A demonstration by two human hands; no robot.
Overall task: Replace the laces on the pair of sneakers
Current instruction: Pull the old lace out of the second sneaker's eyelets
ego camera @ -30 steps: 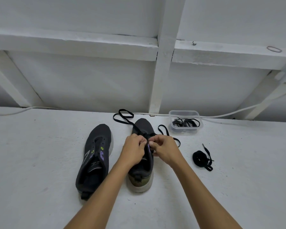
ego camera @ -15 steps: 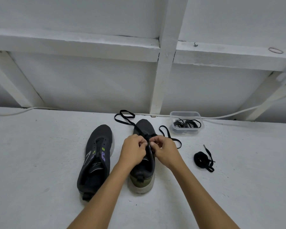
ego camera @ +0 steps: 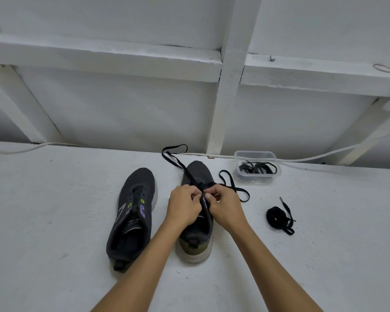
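Dark sneakers, side by side, toes away.
Left sneaker [ego camera: 133, 212] unlaced, eyelets bare; right sneaker [ego camera: 197, 176] part-threaded with black lace [ego camera: 175, 157], ends trailing past toe and rightward. Spare lace [ego camera: 278, 218] bundled well right.

Your left hand [ego camera: 184, 207] and right hand [ego camera: 225, 208] have barely shifted on the right sneaker [ego camera: 197, 176]; your fingertips have drawn slightly closer together around the black lace [ego camera: 178, 163]
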